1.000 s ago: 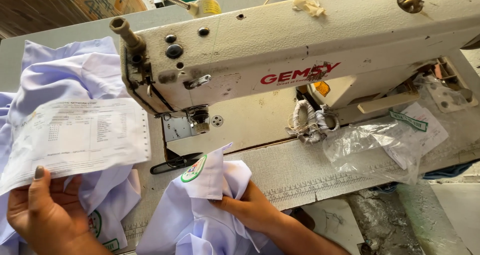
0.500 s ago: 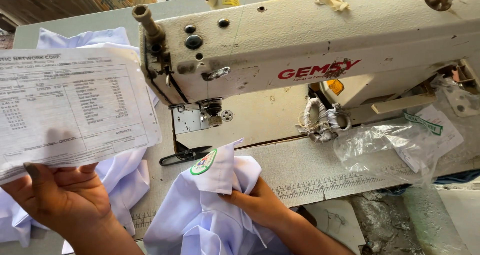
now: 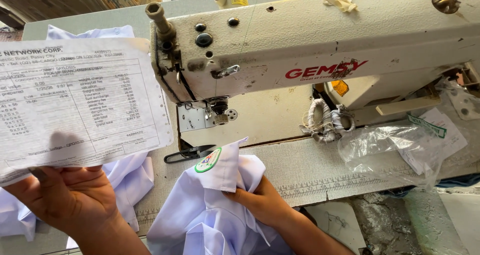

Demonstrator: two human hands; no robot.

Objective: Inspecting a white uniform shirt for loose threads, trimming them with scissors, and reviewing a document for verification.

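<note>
My left hand [image 3: 67, 197] grips the lower edge of a white printed paper sheet [image 3: 75, 105] and holds it up at the left, in front of a pile of pale blue cloth. My right hand [image 3: 262, 202] pinches a pale blue-white garment [image 3: 210, 220] on the sewing table. The garment carries a round green-edged patch [image 3: 208, 160] and lies just in front of the needle area. A cream industrial sewing machine [image 3: 320, 45] fills the upper middle and right, with its presser foot [image 3: 219, 116] above the patch.
Black thread snips [image 3: 187, 155] lie on the machine bed left of the patch. A crumpled clear plastic bag with paper tags [image 3: 400, 147] sits at the right. More pale blue fabric [image 3: 127, 172] is heaped at the left. A wound cord bundle [image 3: 325, 120] hangs under the machine arm.
My left hand has raised the paper sheet higher and closer to the camera. My right hand stays on the garment, and the view has shifted slightly.
</note>
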